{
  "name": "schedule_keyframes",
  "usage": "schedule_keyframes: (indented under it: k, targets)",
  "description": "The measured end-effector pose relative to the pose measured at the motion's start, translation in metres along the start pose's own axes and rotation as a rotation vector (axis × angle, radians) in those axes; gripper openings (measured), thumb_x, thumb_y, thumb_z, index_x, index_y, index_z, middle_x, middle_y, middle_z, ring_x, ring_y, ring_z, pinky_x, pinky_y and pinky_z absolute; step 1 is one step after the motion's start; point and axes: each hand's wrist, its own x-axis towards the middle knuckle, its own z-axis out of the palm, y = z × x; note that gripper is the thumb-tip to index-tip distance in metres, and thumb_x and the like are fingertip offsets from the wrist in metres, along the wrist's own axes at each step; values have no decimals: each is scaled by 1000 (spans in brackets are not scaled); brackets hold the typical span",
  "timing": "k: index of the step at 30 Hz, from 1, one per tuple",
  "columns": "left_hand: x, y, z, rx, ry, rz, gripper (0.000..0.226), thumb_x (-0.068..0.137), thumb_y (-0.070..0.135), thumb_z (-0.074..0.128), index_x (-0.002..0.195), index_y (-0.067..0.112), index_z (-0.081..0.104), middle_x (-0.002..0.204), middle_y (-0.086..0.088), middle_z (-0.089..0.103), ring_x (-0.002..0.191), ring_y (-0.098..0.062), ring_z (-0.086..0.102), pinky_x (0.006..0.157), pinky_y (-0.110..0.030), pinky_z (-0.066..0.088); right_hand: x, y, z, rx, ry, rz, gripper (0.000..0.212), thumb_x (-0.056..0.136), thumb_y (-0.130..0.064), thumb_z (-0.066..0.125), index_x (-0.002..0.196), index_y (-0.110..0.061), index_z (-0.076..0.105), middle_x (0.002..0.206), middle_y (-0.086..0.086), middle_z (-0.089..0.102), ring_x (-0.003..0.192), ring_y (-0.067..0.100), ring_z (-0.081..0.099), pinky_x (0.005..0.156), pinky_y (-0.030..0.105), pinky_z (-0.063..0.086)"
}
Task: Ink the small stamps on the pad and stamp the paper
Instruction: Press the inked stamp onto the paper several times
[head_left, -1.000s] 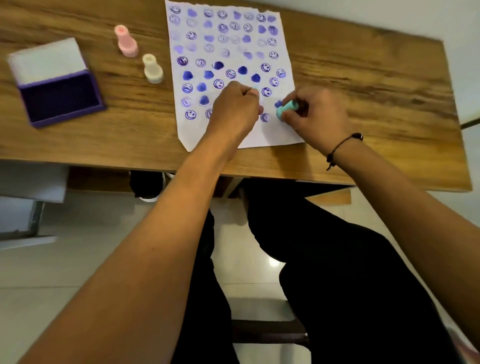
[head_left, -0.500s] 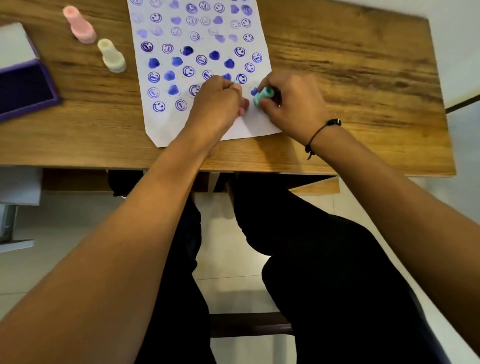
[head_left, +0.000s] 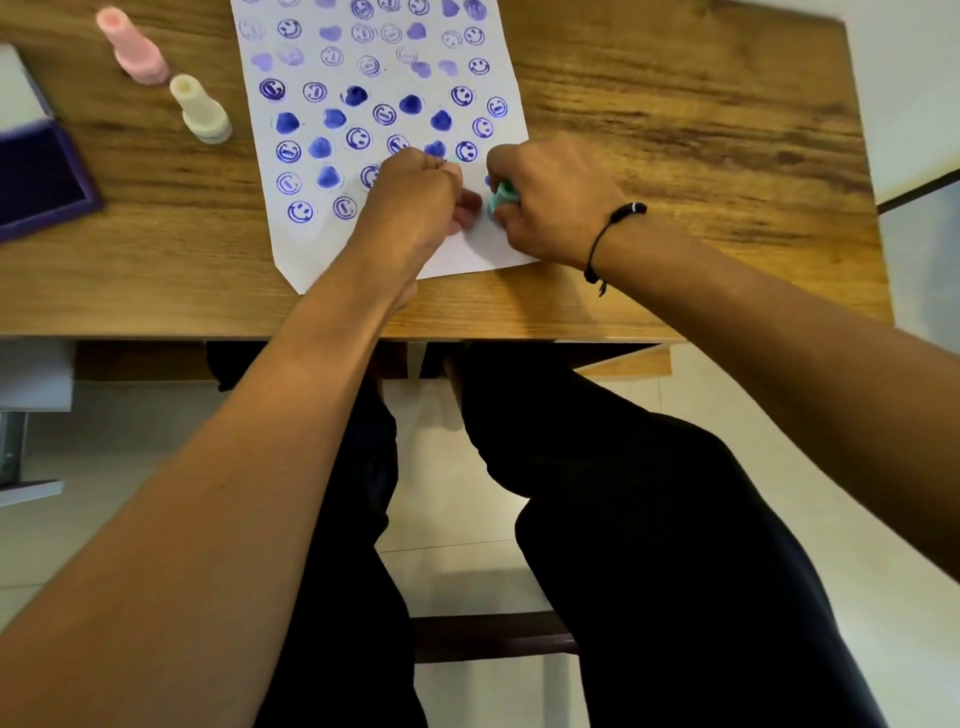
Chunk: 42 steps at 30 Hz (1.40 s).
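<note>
Setting: indoor room, likely domestic; a wood-grain table (head_left: 675, 104) stands on pale glossy floor tiles (head_left: 467, 519); a plain white wall (head_left: 914, 78) lies beyond it; white furniture (head_left: 31, 374) sits at left.

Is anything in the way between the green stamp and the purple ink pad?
Yes. The left hand sits right beside the small teal stamp held by the right hand, on the side toward the purple ink pad.
</note>
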Motion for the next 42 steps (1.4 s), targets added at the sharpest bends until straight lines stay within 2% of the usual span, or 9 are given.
schedule_keyframes:
  k: [19,24,27,29,31,34,36,39,42]
  targets:
    - [-2,10,1,56,8,-85,20,89,13,41,74,19,53,74,-1,66,77,-17,64,86,-33,54,-1,-2,-5,17,-20,-22,22,84,-10,51,103,-4,56,100,22,65,89,39,57,62,34,34]
    - [-7,17,1,-10,-32,-140,20,90,5,38,77,11,51,71,-5,62,66,-14,58,72,-24,50,-2,5,-17,146,-24,36,23,84,-17,57,105,-8,62,110,16,66,101,33,57,73,35,42]
    - [-15,24,0,-71,-31,-152,18,91,5,35,91,8,52,73,-6,62,68,-15,58,71,-22,51,-9,15,-31,319,134,154,26,82,-24,65,104,-9,65,112,10,66,97,22,59,72,26,42]
    - [-20,31,3,-65,-30,-160,22,93,6,34,80,8,52,73,-7,61,69,-14,57,72,-22,51,-16,21,-38,412,189,218,26,82,-25,66,103,-9,65,107,6,65,90,13,57,70,22,44]
    - [-25,37,4,-64,-35,-162,24,94,8,35,76,10,51,74,-6,60,72,-14,57,74,-22,52,-21,20,-41,422,189,224,26,82,-25,67,102,-9,65,99,-2,59,87,10,54,67,19,44]
    - [-27,36,0,-55,9,-147,17,92,9,39,93,6,56,76,-5,61,76,-15,59,79,-25,53,-23,16,-40,438,179,217,26,81,-25,68,101,-9,65,94,-4,56,85,9,53,58,10,41]
    - [-27,33,-3,-55,41,-132,16,90,9,41,95,5,56,75,-4,60,71,-14,57,73,-22,53,-24,15,-40,438,182,211,26,80,-25,69,100,-9,65,96,-2,60,85,10,53,61,14,44]
    - [-27,33,-3,-42,64,-132,14,89,8,44,92,5,57,72,-3,55,65,-11,52,67,-20,51,-24,12,-41,439,189,206,25,80,-24,69,99,-8,66,102,4,66,85,10,55,70,23,48]
    - [-27,33,-2,-42,67,-146,15,90,9,45,78,9,55,71,-3,53,64,-11,50,67,-20,51,-24,11,-44,448,192,198,25,81,-24,68,99,-8,66,93,-2,61,83,9,55,60,12,43]
